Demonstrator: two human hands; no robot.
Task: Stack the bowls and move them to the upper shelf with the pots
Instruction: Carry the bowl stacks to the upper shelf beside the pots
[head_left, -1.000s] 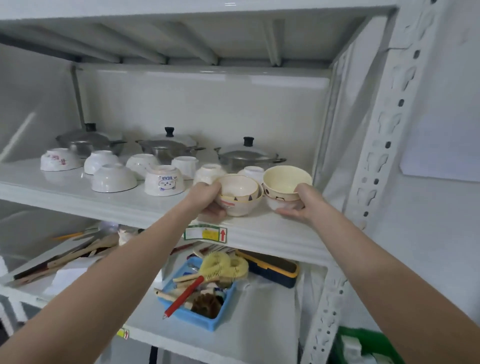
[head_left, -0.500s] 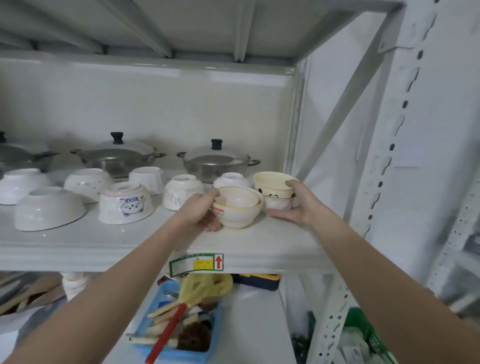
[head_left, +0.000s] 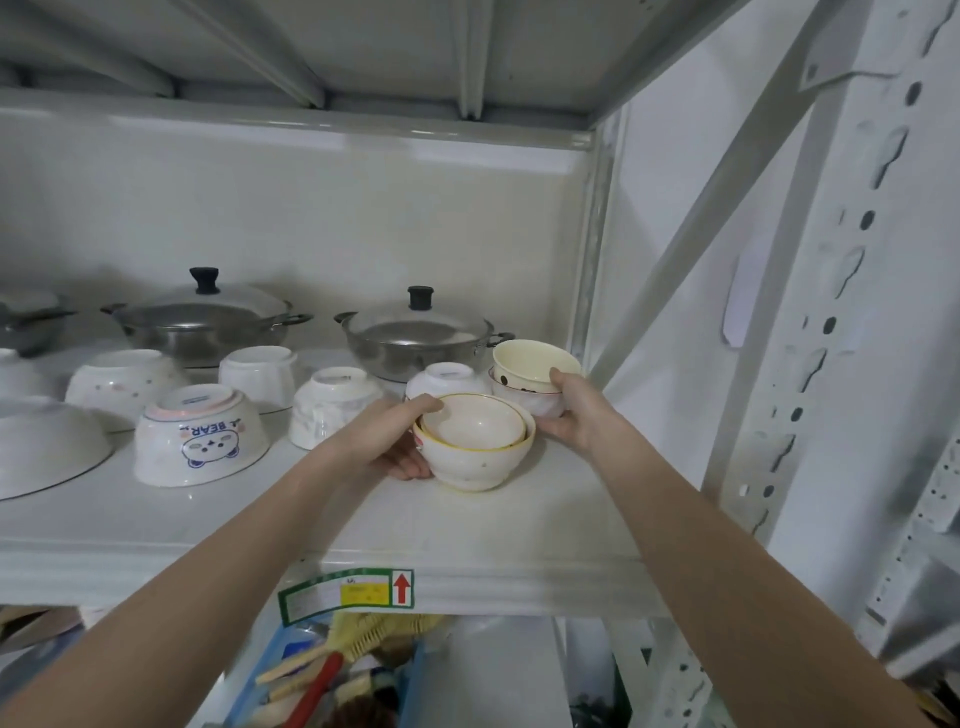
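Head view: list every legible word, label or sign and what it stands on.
"BEAR", printed upside down: on the upturned bear bowl.
Red up arrow, no words: on the sticker on the shelf edge.
Sticker's green and yellow panels: print too small to read.
Blue mark on the bear bowl's base: blurred.

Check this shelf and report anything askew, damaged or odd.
Nothing broken or spilled. The two stacks stand rim-up, the yellow-rimmed stack in the left hand and the cream stack in the right hand, while the other bowls, like the bear bowl, sit upside down.
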